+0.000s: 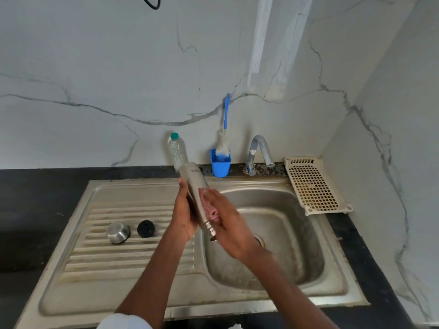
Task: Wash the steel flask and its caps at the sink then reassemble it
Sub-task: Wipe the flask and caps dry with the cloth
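The steel flask sits at the centre of the frame, tilted, its open threaded mouth pointing down toward the lower right and its base up toward the wall, held above the seam where the ribbed drainboard meets the basin of the sink. The left hand has its grip closed round the flask's left side, thumb up along the body; the right hand lies against the flask's right side with fingers mostly straight and the palm against the brushed metal, so its grip is flat and unclenched rather than wrapped. On the drainboard at the left of the frame lie the two caps, apart from each other and from the hands: a rounded, shiny steel cap and, just to its right, a matte black cap with a grooved top. The basin at the right is deep with rounded corners and dull, water-stained steel, its drain partly hidden behind the right wrist. Along the sink's back edge stand a clear plastic bottle with a green top, partly behind the flask's base, a blue cup holding a blue-handled bottle brush with white bristles, and a curved chrome tap. A cream perforated plastic tray lies at the right on the dark surface, its near end overlapping the sink's rim. White marble-veined wall panels close the back and right sides.
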`<move>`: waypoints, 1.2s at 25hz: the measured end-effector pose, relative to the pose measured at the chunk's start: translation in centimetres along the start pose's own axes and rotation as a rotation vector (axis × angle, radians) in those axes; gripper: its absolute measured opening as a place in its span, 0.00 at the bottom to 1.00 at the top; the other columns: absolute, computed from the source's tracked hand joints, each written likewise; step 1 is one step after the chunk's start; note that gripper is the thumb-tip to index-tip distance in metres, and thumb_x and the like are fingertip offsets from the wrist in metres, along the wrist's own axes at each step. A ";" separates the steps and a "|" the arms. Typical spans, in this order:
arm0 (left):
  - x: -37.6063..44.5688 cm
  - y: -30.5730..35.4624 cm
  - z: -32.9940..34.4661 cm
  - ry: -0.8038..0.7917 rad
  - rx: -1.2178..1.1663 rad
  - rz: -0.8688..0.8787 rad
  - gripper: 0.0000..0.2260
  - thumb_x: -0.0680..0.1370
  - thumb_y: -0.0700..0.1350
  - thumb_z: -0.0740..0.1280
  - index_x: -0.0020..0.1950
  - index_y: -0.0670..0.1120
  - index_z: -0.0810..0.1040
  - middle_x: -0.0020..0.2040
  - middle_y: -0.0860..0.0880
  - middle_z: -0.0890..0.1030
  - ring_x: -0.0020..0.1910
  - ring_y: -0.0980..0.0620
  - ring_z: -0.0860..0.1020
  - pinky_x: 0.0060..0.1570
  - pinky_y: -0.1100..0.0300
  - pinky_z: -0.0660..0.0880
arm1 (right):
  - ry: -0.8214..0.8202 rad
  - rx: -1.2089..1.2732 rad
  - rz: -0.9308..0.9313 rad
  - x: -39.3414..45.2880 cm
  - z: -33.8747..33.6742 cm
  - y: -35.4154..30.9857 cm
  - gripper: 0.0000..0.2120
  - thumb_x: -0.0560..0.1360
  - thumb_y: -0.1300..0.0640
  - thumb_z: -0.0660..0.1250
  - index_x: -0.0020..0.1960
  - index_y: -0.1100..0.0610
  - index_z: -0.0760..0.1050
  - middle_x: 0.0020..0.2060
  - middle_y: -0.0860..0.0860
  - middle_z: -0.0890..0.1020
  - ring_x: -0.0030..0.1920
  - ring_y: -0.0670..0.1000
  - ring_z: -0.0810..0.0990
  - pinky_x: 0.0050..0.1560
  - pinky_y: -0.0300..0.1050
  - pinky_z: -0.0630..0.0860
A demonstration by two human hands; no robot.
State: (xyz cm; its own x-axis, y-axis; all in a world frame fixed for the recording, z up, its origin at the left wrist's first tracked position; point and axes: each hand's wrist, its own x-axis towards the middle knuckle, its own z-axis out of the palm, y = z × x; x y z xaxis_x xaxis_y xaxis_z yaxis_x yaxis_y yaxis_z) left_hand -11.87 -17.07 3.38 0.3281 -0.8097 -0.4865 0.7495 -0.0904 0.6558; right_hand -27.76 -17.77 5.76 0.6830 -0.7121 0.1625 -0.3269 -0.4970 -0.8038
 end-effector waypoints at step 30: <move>-3.5 2.8 -0.3 -0.184 -0.179 0.069 0.31 0.84 0.65 0.57 0.73 0.42 0.76 0.64 0.40 0.82 0.63 0.42 0.82 0.68 0.45 0.77 | -0.103 0.090 -0.058 4.1 0.8 -4.9 0.33 0.86 0.48 0.59 0.85 0.45 0.44 0.83 0.38 0.43 0.83 0.43 0.42 0.83 0.53 0.49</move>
State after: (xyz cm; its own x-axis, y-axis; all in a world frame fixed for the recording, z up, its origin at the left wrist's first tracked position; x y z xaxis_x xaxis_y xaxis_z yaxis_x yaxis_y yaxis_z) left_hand -10.75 -14.30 6.70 0.2842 -0.9039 -0.3198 0.8241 0.0599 0.5632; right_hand -22.78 -17.87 9.91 0.7640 -0.6266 0.1540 -0.2284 -0.4858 -0.8437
